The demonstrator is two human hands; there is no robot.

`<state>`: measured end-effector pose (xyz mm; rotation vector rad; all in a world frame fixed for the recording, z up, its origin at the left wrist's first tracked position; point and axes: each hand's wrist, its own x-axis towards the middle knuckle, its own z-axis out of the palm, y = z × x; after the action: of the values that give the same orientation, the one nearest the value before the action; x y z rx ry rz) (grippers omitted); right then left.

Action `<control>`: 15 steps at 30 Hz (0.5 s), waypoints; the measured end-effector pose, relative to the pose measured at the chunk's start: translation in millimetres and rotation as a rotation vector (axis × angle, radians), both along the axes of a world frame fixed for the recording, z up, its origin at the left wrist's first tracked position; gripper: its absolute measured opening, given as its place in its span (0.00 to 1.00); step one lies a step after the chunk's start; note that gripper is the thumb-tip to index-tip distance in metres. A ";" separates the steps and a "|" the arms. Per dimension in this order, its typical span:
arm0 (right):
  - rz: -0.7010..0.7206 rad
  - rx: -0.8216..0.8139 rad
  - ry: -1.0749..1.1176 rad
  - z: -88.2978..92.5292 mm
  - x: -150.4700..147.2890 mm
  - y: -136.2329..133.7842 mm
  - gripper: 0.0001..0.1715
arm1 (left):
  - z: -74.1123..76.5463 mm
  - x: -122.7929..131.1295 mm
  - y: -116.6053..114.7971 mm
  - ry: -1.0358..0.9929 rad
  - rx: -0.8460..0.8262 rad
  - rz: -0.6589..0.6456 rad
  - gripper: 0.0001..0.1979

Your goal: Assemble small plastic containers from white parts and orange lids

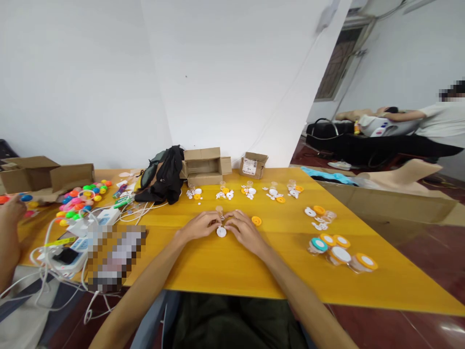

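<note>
Left hand and right hand are flanking a white disc over the table, fingers bending narrow (whether gripping it, one cannot tell); its smallness is calling for light fingertips

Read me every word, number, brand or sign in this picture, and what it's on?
None reads clearly.
White label on the small cardboard box: dark print, too blurred.
White power strip: blue markings, too small.
White object in the background: blue and red marks, too blurred.
</note>
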<state>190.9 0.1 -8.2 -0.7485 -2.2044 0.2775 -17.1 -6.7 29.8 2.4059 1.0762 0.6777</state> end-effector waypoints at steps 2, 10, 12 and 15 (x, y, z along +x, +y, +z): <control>0.018 0.003 -0.016 1.3 -0.2 -1.5 0.10 | -1.7 1.5 -1.7 0.017 0.000 -0.019 0.08; 0.016 0.035 -0.072 0.2 -1.6 -2.2 0.12 | -1.9 5.1 -6.6 0.027 -0.014 -0.028 0.09; 0.018 0.037 -0.068 -0.7 -1.8 -1.8 0.11 | -1.9 5.3 -7.0 0.022 -0.016 -0.026 0.08; 0.021 0.035 -0.066 -1.0 -1.9 -1.7 0.11 | -2.6 5.1 -9.3 0.009 -0.030 -0.004 0.08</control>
<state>189.0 -1.6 -9.3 -0.7249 -2.2751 0.2274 -12.1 -16.0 27.2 2.3873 1.0775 0.6456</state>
